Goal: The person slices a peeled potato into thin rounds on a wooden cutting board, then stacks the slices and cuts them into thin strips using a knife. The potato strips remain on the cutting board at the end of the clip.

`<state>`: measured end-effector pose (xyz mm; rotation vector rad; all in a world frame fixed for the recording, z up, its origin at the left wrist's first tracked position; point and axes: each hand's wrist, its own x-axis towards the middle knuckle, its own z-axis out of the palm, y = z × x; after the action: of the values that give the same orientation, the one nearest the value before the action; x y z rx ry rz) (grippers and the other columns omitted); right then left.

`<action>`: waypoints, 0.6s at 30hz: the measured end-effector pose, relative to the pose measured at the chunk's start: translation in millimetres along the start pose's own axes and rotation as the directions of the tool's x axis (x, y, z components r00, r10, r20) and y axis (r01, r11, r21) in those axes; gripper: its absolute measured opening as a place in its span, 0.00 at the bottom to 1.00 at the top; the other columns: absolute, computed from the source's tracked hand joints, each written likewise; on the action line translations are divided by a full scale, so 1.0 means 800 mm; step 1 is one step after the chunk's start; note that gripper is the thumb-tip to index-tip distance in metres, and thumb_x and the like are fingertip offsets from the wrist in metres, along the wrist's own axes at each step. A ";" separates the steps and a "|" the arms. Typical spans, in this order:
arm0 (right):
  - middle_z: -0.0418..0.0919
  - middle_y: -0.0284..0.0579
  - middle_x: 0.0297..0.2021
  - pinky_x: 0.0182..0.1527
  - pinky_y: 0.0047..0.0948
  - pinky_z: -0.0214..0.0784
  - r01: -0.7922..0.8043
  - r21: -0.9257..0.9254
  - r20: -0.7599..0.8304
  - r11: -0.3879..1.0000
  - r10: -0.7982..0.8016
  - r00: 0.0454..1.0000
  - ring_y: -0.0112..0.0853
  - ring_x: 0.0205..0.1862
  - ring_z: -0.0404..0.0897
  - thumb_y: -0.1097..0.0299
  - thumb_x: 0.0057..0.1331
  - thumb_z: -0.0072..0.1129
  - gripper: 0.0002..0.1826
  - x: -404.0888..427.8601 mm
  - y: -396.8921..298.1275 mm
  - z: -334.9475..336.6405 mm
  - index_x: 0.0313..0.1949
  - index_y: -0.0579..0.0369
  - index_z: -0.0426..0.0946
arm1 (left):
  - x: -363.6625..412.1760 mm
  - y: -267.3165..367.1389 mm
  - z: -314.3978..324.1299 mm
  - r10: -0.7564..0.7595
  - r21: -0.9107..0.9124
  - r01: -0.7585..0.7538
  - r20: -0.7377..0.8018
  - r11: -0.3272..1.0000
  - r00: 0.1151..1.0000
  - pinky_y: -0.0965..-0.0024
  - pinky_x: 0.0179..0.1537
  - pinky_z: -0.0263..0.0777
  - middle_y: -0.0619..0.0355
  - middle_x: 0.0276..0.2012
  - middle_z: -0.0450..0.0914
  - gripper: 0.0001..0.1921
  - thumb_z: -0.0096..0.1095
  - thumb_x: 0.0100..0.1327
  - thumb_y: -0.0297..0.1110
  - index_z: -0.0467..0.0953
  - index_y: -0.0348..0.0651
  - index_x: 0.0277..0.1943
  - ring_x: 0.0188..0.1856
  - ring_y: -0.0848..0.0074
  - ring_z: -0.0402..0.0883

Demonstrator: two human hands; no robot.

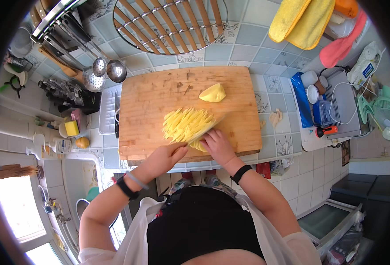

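My left hand (160, 161) grips the wooden handle of a kitchen knife (210, 126). Its blade slants up to the right across the wooden cutting board (145, 99), along the edge of a heap of shredded potato (185, 122). Beside the blade, on its near side, the curled fingers of my right hand (218, 147) press on a small stack of potato slices (198, 145), mostly hidden by the fingers and knife. A peeled piece of potato (213, 93) lies apart near the board's far right.
A white drying tray (108, 112) with a dark-handled knife adjoins the board's left side. Metal ladles (116, 71) hang at upper left above it. A sink (79, 175) is at left, with an unpeeled potato (82, 142) behind it. A crumpled scrap (275, 117) lies right.
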<state>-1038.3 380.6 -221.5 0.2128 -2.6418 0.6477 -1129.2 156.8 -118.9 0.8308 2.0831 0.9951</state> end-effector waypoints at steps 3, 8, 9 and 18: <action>0.77 0.45 0.46 0.54 0.41 0.70 0.069 -0.068 -0.071 0.995 -0.074 0.995 0.43 0.51 0.75 0.66 0.63 0.65 0.13 -0.004 0.005 0.004 0.45 0.58 0.79 | -0.024 0.011 -0.013 -0.090 0.052 0.087 0.056 0.995 0.994 0.63 0.46 0.76 0.43 0.39 0.86 0.21 0.53 0.77 0.43 0.76 0.34 0.61 0.40 0.62 0.85; 0.77 0.44 0.45 0.53 0.41 0.71 0.044 -0.046 -0.043 0.998 -0.046 0.998 0.43 0.50 0.75 0.67 0.62 0.65 0.13 -0.005 0.003 0.010 0.44 0.58 0.80 | 0.019 0.006 0.020 -0.047 0.124 0.045 0.015 0.991 0.999 0.62 0.48 0.77 0.40 0.41 0.85 0.21 0.54 0.76 0.43 0.76 0.34 0.60 0.44 0.56 0.86; 0.77 0.44 0.45 0.53 0.41 0.71 0.048 -0.046 -0.043 0.998 -0.050 0.998 0.43 0.50 0.75 0.67 0.62 0.65 0.13 -0.003 0.003 0.008 0.44 0.58 0.80 | 0.027 0.005 0.021 -0.009 0.097 0.011 -0.018 0.995 1.000 0.61 0.49 0.76 0.39 0.42 0.85 0.21 0.54 0.76 0.43 0.76 0.34 0.60 0.45 0.55 0.86; 0.78 0.44 0.45 0.51 0.39 0.72 0.067 -0.057 -0.087 0.996 -0.072 0.994 0.43 0.50 0.76 0.67 0.61 0.66 0.11 -0.004 0.004 0.009 0.42 0.57 0.80 | 0.002 -0.001 0.011 -0.034 0.058 0.033 0.014 0.998 0.999 0.57 0.42 0.76 0.42 0.37 0.83 0.17 0.55 0.75 0.45 0.77 0.39 0.52 0.39 0.49 0.82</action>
<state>-1039.2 380.3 -230.0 0.2534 -2.5508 0.5500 -1123.6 161.3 -124.2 0.8270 2.1155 0.9120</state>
